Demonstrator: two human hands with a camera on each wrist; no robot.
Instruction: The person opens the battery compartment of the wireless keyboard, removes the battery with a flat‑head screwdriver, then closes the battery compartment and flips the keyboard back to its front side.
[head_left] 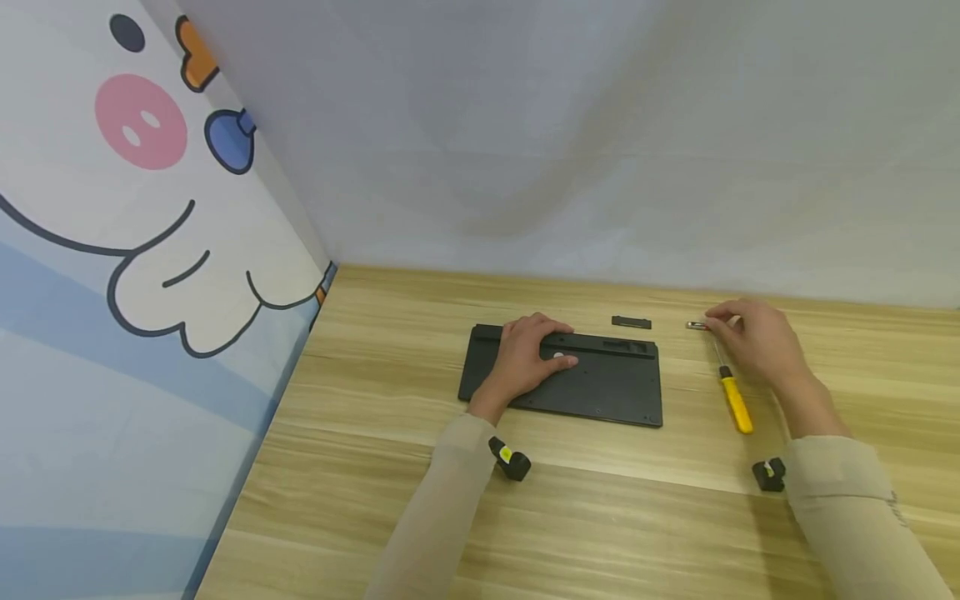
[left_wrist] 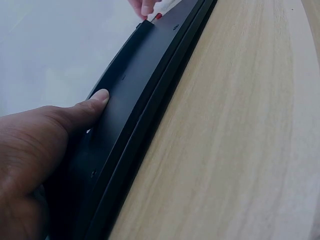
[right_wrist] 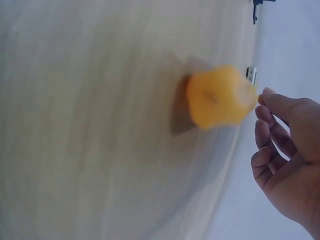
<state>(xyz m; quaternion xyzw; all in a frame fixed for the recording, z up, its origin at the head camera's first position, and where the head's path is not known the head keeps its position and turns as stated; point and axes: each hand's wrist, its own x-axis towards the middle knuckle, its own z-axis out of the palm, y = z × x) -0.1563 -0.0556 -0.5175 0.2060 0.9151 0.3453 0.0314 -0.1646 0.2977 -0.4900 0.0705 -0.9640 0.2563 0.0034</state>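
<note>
Left hand (head_left: 528, 354) flat on the black keyboard (head_left: 600, 379) lying back-up on the desk (head_left: 600, 517), fingers straight, no grip closed; right hand (head_left: 753, 337) pinching a small metal piece (head_left: 696, 326) at the fingertips — just beyond the screwdriver (head_left: 731, 392). Small black cover (head_left: 631, 322) behind the keyboard, between the hands; nothing blocking either hand. Screwdriver untouched beside the right hand — long axis near-to-far, yellow handle nearer, tip pointing away toward the wall; keyboard long axis left-to-right.

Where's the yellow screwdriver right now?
In the head view, the screwdriver lies on the table, right of the black keyboard, beside the right hand.
</note>
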